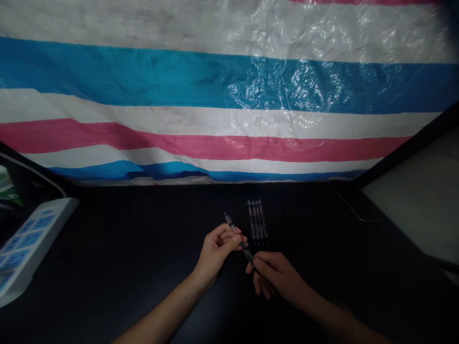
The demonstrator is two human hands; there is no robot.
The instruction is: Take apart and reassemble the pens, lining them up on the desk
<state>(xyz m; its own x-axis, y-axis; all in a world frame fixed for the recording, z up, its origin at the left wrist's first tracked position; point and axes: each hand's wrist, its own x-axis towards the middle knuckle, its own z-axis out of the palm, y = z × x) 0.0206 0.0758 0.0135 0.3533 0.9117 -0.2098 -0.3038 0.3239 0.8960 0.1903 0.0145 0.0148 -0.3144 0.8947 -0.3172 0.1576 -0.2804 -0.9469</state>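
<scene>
A dark pen (247, 254) slants between my two hands, its tip end pointing up and to the left. My left hand (217, 248) pinches its barrel between thumb and fingers, near the middle. At the pen's lower end, my right hand (278, 274) is closed with thumb and forefinger on it. Just beyond my hands, several similar pens (257, 222) lie side by side in a neat row on the black table (143, 258). My fingers cover parts of the pen.
On the left edge stands a white case with blue compartments (32, 239). A striped plastic sheet (215, 81) in white, blue and red hangs behind the table. Toward the back right, a thin dark flat object (353, 203) lies near the table's edge.
</scene>
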